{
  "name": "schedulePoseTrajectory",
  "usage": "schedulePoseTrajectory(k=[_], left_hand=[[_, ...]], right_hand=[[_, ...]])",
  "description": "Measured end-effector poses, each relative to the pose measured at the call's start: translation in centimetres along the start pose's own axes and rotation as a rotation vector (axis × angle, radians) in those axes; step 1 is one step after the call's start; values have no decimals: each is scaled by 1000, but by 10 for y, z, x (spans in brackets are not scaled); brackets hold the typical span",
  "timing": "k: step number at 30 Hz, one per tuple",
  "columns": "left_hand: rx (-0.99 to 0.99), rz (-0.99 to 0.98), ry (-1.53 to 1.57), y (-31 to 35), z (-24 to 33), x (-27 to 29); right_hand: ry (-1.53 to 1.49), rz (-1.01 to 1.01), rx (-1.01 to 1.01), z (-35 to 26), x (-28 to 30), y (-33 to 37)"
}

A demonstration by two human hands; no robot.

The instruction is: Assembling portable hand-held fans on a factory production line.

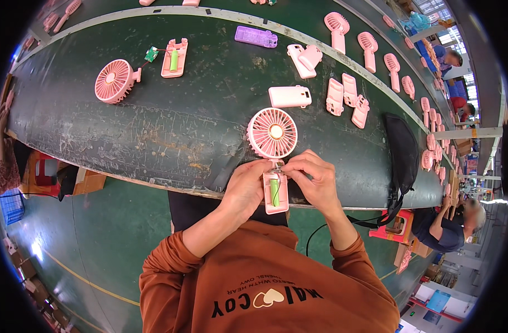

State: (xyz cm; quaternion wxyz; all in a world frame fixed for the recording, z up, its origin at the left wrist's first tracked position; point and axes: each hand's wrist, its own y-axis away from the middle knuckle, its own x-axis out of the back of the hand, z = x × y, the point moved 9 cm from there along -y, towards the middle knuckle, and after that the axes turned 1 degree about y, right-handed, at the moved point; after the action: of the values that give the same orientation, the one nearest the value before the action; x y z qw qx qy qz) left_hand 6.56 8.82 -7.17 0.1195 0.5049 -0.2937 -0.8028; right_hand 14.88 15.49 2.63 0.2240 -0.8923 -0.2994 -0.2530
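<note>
A pink handheld fan [272, 133] lies face up at the table's near edge, its handle shell uncovered. Inside the shell [284, 204] sits a green cylindrical battery [274, 191], with thin dark wires running beside it. My left hand [246, 187] grips the upper left side of the shell, fingertips at the neck below the fan head. From the other side my right hand [315, 176] pinches at the same neck, thumb and forefinger closed by a small dark part and wires. The fingertips partly hide that part. Just beyond the fan head rests a pink handle cover [290, 96].
At the left lie another fan head [114, 81], a green circuit board [151, 54] and a shell with battery [174, 58]. Pink shells [335, 96] and a purple shell [256, 36] lie farther back. A black bag [401, 150] stands right; co-workers [448, 227] sit beyond.
</note>
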Motion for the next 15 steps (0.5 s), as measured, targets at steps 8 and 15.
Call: schedulePoseTrajectory(k=[8, 15], left_hand=[[-22, 26, 11, 0, 0, 2], [9, -37, 9, 1, 0, 0]], right_hand=[[80, -70, 93, -17, -2, -6], [151, -147, 199, -27, -7, -6]])
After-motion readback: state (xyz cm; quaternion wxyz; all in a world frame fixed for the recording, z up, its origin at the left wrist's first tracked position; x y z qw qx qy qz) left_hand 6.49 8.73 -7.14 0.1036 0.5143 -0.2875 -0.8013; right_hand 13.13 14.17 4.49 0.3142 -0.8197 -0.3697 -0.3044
